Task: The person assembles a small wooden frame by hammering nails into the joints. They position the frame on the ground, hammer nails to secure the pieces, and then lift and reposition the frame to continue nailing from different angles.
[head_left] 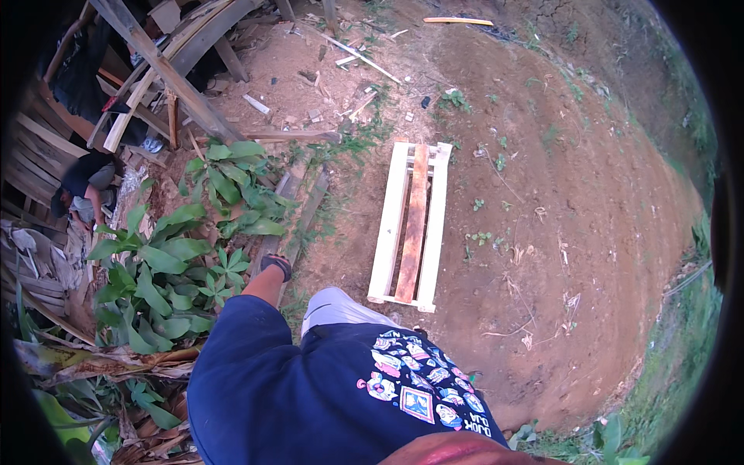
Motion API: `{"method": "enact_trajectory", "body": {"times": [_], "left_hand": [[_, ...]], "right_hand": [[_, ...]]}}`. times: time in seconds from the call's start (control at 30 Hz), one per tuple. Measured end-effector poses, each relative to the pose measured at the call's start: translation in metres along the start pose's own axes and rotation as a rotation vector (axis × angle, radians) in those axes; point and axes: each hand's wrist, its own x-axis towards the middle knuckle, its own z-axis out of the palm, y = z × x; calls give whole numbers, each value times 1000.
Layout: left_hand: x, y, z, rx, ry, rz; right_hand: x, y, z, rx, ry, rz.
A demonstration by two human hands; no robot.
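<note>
Shirt: closest to my camera, the wearer's navy shirt (pixel 310 387) fills the lower middle, its front covered in colourful prints.
Left hand: a bare limb (pixel 266 287) shows past the shirt's left side, with a dark, strap-like item (pixel 277 267) at its far end; I cannot make out the hand there, nor tell whether it is open or closed.
Right hand: outside my view, so I cannot tell its state.
Lower clothing: pale grey cloth (pixel 341 304) shows just beyond the shirt.
Wooden frame: ahead of the wearer, the frame (pixel 438 217) lies lengthwise on the ground, two long pale planks joined by crosspieces at both ends.
Brown plank: a reddish-brown plank (pixel 413 225) runs lengthwise between the pale ones, dark gaps along both its sides.
Plants: broad-leaved green plants (pixel 167 252) grow to the left, near weathered boards (pixel 310 205) on the ground.
Soil: bare brown earth (pixel 573 232) spreads right of the frame, dotted with small weeds.
Co-worker: at far left, another person (pixel 89 174) in a dark top bends forward, arms reaching down.
Timber structure: beams (pixel 174 70) slant across the upper left.
Scraps: beyond the frame I see scattered wood pieces (pixel 372 63) and a yellowish strip (pixel 457 21).
</note>
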Motion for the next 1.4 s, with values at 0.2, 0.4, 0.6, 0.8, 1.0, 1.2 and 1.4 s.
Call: {"method": "enact_trajectory", "body": {"times": [0.2,0.4,0.6,0.8,1.0,1.2,1.4], "left_hand": [[24,265,63,361,317,1149],[-55,288,-51,-128,76,1019],[-6,122,-43,109,60,507],[-9,-30,-96,144,25,570],[40,-60,-221,-913,763,170],[150,-61,-324,-408,714,193],[348,-127,-372,-137,597,337]], "right_hand": [[-8,-30,37,-43,-93,-33],[-20,-44,28,-88,-76,-19],[-19,-103,37,-368,-143,-428],[6,-118,49,-372,-202,-366],[73,-90,64,-751,-133,-146],[-21,-222,114,-90,-98,56],[-115,-346,185,83,89,16]]}}
